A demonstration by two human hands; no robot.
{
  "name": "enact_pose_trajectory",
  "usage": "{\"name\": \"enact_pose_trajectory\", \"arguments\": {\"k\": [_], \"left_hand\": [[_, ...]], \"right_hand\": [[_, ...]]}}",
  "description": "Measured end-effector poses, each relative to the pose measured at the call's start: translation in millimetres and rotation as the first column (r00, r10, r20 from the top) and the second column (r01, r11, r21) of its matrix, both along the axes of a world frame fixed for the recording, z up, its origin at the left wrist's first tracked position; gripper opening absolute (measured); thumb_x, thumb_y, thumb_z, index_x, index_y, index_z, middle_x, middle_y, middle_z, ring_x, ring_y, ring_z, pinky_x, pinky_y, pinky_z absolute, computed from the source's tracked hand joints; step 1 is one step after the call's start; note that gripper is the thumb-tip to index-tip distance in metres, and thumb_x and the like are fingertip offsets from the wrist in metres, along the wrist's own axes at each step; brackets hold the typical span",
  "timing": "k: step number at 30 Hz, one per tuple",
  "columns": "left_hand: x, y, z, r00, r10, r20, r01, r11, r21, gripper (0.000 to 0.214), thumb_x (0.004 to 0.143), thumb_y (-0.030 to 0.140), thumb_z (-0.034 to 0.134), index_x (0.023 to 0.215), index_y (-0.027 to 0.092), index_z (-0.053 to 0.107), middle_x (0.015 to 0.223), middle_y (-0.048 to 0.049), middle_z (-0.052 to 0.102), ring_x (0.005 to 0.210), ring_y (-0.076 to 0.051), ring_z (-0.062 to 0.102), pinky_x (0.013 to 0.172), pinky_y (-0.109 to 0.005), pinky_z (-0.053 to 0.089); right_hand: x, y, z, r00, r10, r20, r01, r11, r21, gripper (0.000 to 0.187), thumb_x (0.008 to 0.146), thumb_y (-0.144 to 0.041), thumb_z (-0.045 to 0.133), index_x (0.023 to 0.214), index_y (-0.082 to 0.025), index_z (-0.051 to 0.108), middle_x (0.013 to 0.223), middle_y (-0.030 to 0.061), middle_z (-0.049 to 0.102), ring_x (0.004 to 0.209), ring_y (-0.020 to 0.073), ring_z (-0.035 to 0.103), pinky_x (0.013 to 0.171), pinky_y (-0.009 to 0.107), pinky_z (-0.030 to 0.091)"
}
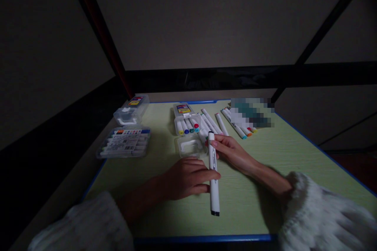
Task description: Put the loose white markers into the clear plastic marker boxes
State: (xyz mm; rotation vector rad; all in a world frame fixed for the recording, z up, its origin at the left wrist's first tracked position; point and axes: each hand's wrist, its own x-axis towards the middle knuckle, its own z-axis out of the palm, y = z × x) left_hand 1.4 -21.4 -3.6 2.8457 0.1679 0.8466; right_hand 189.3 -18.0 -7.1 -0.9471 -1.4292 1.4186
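Note:
A white marker pen with black ends stands nearly vertical in view, above the front part of the table. My right hand pinches its upper end between thumb and fingers. My left hand has its fingers closed about the lower half of the same marker, the index finger lying across the front. Just beyond them sits an opened clear plastic case holding several white markers with coloured ends. Its transparent lid lies folded out toward me. Loose white markers rest beside the case, partly behind my right hand.
At the left lie a closed clear case full of markers and another clear case with a handle. More loose markers lie at the right, by a pixelated patch. The pale green table has blue edges, with a wall behind.

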Motion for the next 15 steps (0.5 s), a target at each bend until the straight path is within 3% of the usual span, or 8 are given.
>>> {"name": "enact_pose_trajectory", "arguments": {"k": [4,9,15], "left_hand": [[0,1,0.1,1.000,0.002,0.022,-0.005,0.994,0.113,0.022,0.090,0.029,0.041,0.095,0.013,0.056,0.068,-0.0017,0.062,0.063,-0.013,0.056,0.058,-0.024,0.040],[-1,1,3.3,0.998,0.055,0.032,-0.059,0.989,0.137,0.022,0.091,0.029,0.038,0.093,0.015,0.055,0.078,-0.0032,0.065,0.071,-0.013,0.058,0.063,-0.024,0.041],[-1,2,0.7,0.995,0.089,0.048,-0.096,0.980,0.174,0.022,0.091,0.031,0.039,0.091,0.015,0.054,0.073,-0.0009,0.064,0.066,-0.012,0.058,0.057,-0.025,0.038]], "right_hand": [[-1,-2,3.1,0.995,0.076,0.069,-0.078,0.997,0.025,0.038,0.077,-0.052,0.054,0.073,-0.014,0.053,0.054,-0.0057,0.042,0.049,0.0066,0.036,0.048,0.022,0.024],[-3,-6,7.0,0.977,0.168,0.128,-0.177,0.983,0.058,0.039,0.079,-0.053,0.050,0.071,-0.015,0.049,0.058,-0.0048,0.041,0.053,0.0073,0.036,0.051,0.022,0.027],[-4,-11,5.6,0.957,0.199,0.213,-0.229,0.965,0.125,0.035,0.083,-0.049,0.046,0.072,-0.015,0.047,0.064,-0.0032,0.040,0.060,0.0090,0.037,0.055,0.022,0.031]]}}
